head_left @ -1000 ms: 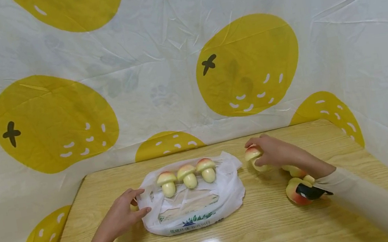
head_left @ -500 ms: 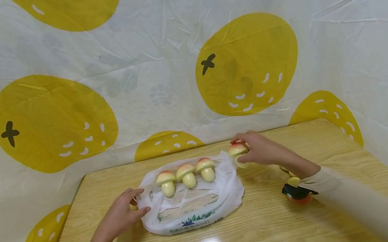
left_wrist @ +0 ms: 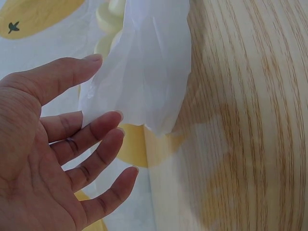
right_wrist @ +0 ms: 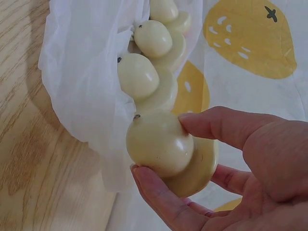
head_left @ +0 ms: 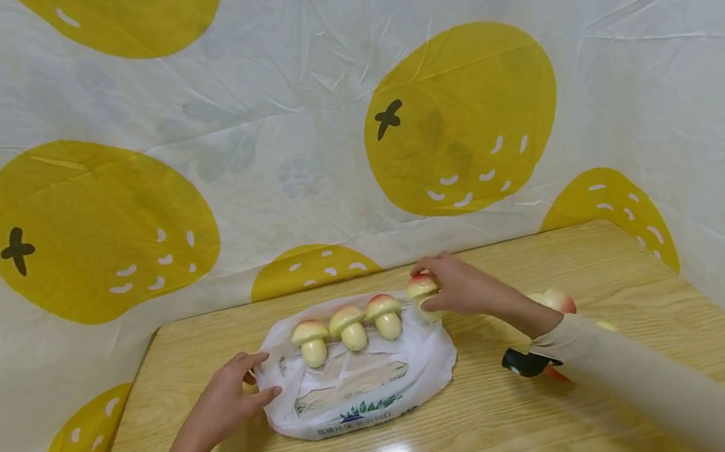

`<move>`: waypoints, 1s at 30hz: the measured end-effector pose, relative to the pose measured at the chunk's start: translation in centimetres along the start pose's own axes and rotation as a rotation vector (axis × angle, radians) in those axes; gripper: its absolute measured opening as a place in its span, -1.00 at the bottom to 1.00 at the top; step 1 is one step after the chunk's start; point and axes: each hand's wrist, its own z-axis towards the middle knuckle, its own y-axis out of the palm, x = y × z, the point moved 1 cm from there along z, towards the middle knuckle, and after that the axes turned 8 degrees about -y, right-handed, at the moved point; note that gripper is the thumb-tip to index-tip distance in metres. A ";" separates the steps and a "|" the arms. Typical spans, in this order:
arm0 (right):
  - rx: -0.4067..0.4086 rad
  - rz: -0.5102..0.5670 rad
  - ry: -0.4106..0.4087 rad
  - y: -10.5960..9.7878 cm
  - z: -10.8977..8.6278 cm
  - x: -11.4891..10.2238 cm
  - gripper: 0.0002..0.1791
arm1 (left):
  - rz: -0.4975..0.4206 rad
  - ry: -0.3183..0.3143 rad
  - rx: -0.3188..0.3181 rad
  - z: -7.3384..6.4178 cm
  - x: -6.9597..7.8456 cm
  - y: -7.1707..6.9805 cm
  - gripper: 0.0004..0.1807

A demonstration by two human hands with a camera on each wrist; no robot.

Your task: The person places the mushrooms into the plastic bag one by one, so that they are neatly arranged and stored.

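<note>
Three mushrooms lined up on the white bag, and here's the right hand gripping a fourth mushroom, right at the bag's right edge! Over by the left edge, the left hand, fingers loosely spread; touching the bag? Can't tell.

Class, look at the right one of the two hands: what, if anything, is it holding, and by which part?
The right hand holds a mushroom, gripped around its stem and cap.
</note>
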 end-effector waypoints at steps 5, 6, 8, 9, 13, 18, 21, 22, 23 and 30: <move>0.009 -0.019 0.016 0.6 0.5 -0.2 -0.42 | -0.006 -0.005 -0.003 0.0 0.1 0.0 -0.35; 0.012 -0.024 0.019 0.7 0.6 -0.2 -0.42 | -0.006 -0.005 -0.004 0.0 0.1 0.0 -0.35; 0.016 -0.030 0.029 1.1 0.8 -0.2 -0.42 | -0.002 -0.005 -0.002 0.0 0.1 -0.1 -0.35; 0.017 -0.028 0.036 1.2 0.9 -0.2 -0.41 | 0.000 -0.005 0.000 0.0 0.1 -0.1 -0.35; 0.014 -0.031 0.066 1.8 1.2 -0.1 -0.39 | 0.005 0.000 0.005 0.0 0.0 -0.1 -0.35; 0.023 -0.039 0.092 2.2 1.3 -0.1 -0.41 | 0.007 -0.002 0.007 -0.1 -0.1 0.0 -0.35; 0.026 -0.040 0.108 2.3 1.2 0.0 -0.41 | 0.005 -0.008 0.004 -0.1 -0.1 -0.1 -0.35; 0.025 -0.045 0.110 2.4 1.2 0.1 -0.41 | 0.003 -0.010 0.003 -0.1 -0.1 -0.1 -0.35; 0.022 -0.048 0.116 2.4 1.2 0.1 -0.40 | 0.002 -0.012 0.001 -0.1 -0.1 -0.1 -0.35; -0.010 -0.162 0.162 2.8 1.2 0.3 -0.40 | -0.002 -0.017 -0.005 -0.1 -0.1 0.0 -0.34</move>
